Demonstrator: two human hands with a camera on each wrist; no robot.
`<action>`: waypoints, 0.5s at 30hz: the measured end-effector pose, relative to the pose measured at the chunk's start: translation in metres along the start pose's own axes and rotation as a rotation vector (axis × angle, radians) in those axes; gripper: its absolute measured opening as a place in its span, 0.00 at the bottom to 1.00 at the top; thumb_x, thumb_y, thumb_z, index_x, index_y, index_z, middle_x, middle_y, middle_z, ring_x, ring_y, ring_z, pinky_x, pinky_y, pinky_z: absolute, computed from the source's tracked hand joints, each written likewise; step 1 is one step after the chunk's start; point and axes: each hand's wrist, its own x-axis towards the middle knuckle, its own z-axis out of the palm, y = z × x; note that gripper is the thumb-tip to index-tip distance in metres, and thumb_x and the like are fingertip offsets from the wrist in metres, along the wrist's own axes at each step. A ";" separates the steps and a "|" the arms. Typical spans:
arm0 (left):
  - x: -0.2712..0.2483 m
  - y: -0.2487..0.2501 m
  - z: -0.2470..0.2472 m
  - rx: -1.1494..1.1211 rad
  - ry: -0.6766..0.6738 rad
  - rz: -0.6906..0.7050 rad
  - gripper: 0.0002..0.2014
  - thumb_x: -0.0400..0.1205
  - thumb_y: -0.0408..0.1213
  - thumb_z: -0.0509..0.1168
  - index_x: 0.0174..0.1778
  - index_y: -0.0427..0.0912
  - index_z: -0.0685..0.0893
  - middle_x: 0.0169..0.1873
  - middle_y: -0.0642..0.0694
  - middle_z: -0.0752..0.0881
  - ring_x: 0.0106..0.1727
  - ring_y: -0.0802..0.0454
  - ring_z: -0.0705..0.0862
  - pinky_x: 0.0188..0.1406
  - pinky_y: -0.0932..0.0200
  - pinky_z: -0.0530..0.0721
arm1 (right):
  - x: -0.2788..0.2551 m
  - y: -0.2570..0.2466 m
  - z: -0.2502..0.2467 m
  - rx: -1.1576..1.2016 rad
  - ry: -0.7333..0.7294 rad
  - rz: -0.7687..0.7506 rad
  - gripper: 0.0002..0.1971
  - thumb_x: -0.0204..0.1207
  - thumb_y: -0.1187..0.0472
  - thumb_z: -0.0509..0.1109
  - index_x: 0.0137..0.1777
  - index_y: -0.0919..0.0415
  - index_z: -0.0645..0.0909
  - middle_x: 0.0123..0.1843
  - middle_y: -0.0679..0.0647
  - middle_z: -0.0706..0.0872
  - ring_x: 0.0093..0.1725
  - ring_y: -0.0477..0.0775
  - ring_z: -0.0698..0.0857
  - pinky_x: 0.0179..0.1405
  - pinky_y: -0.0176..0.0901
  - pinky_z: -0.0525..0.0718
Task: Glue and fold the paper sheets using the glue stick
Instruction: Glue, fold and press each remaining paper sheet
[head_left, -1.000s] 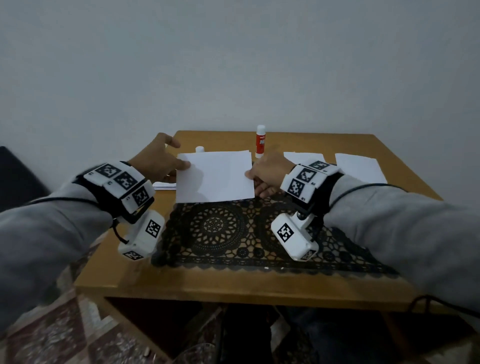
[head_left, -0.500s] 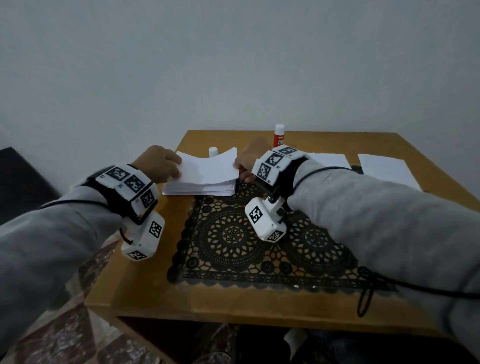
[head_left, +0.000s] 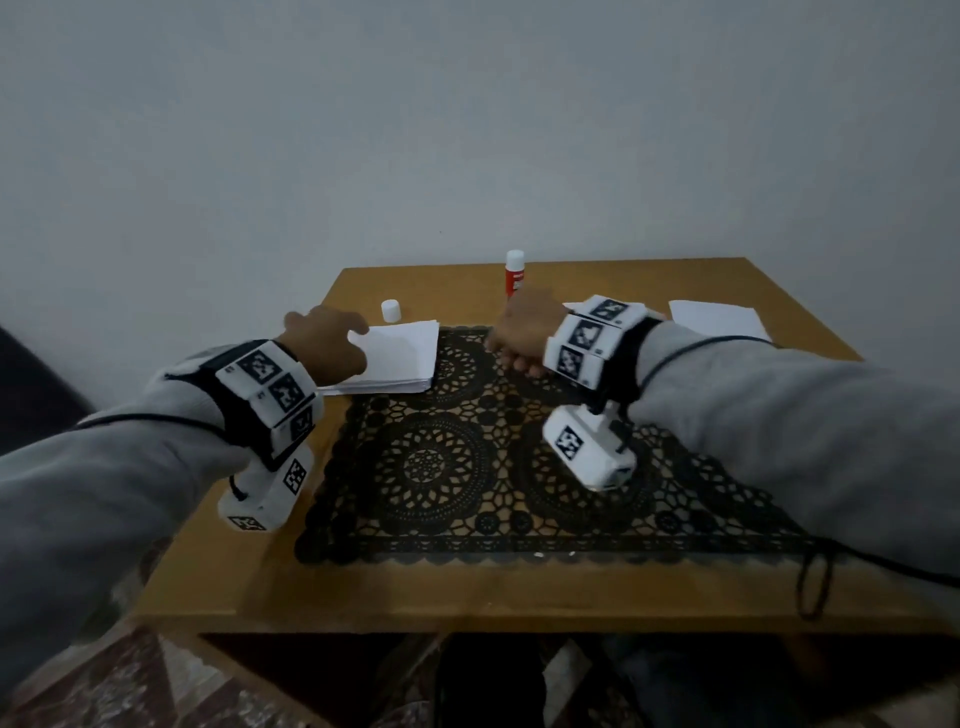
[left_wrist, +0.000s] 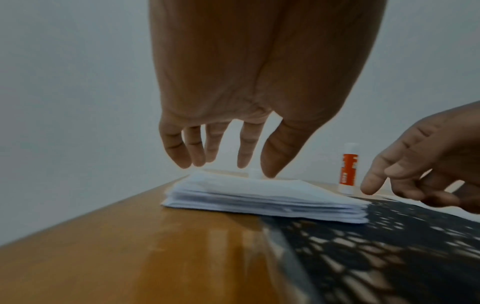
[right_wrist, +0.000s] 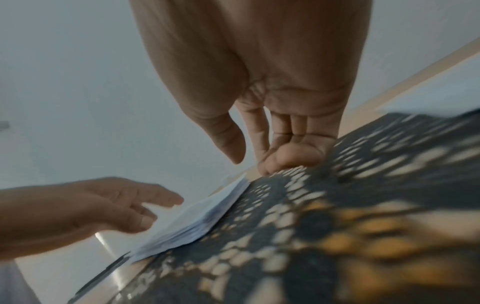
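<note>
A stack of white paper sheets (head_left: 400, 358) (left_wrist: 259, 197) lies at the table's left, its right edge overlapping the black lace mat (head_left: 457, 467). My left hand (head_left: 353, 338) (left_wrist: 226, 168) hangs over the stack's far left part with straight fingers, tips at the top sheet. My right hand (head_left: 506, 353) (right_wrist: 254, 162) is to the right of the stack, apart from it, fingers loosely curled against the mat and holding nothing. The red and white glue stick (head_left: 514, 273) (left_wrist: 349, 170) stands uncapped at the far edge. Its white cap (head_left: 390, 310) stands behind the stack.
A loose white sheet (head_left: 717, 319) lies at the far right of the wooden table (head_left: 467, 592). Another sheet (head_left: 574, 306) shows partly behind my right wrist. A grey wall rises just behind the table. A patterned rug shows on the floor at lower left.
The sheet that both hands held now lies on top of the stack. Both hands have let go of it, and my right hand has moved right, off the stack and onto the mat.
</note>
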 end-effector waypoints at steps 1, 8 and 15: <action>-0.003 0.013 -0.001 0.011 0.020 0.067 0.23 0.81 0.33 0.63 0.73 0.50 0.74 0.75 0.42 0.69 0.75 0.37 0.63 0.72 0.47 0.65 | -0.007 0.011 -0.007 0.074 0.023 0.051 0.08 0.80 0.63 0.68 0.38 0.60 0.79 0.40 0.58 0.85 0.27 0.49 0.78 0.18 0.33 0.76; -0.015 0.126 0.010 0.008 0.025 0.457 0.17 0.81 0.33 0.64 0.66 0.44 0.81 0.66 0.41 0.80 0.65 0.43 0.77 0.61 0.53 0.73 | -0.062 0.100 -0.053 -0.016 0.197 0.060 0.11 0.76 0.68 0.66 0.40 0.74 0.87 0.38 0.65 0.90 0.35 0.61 0.87 0.40 0.50 0.87; -0.002 0.198 0.036 0.123 -0.055 0.609 0.22 0.83 0.42 0.64 0.74 0.45 0.73 0.68 0.43 0.78 0.72 0.45 0.73 0.71 0.53 0.69 | -0.072 0.153 -0.067 -0.107 0.293 0.050 0.13 0.76 0.67 0.63 0.43 0.76 0.86 0.41 0.64 0.90 0.42 0.63 0.87 0.44 0.54 0.86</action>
